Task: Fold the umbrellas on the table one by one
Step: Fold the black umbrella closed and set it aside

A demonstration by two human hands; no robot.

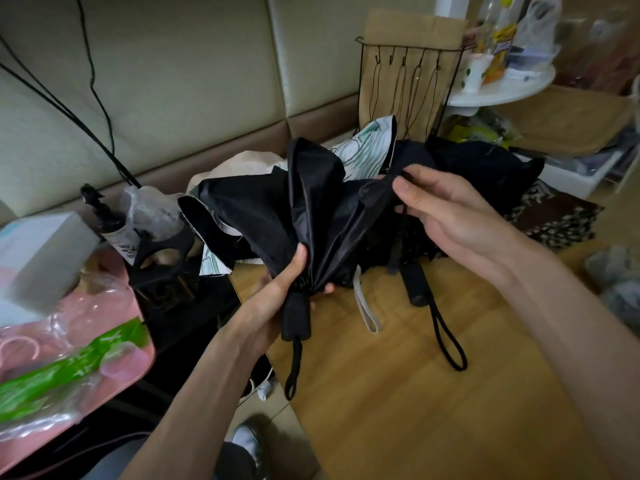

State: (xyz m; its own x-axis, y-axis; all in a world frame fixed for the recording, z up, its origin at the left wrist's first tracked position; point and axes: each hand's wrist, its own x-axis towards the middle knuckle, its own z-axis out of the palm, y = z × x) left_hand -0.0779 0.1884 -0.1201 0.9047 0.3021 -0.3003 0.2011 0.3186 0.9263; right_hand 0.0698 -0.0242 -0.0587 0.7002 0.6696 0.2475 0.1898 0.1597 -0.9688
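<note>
A black folding umbrella hangs loose above the left edge of the wooden table, its panels splayed. My left hand grips it at the base of the canopy, just above the black handle and its wrist loop. My right hand pinches the tip of one black panel and holds it out to the right. A second black umbrella lies behind on the table, its handle and loop pointing toward me. A white umbrella with a green print lies further back, mostly hidden.
A wire rack with hooks stands at the table's back edge. A white round shelf holds bottles at the right. To the left a pink tray carries plastic bags and a box. A patterned cloth lies at the right.
</note>
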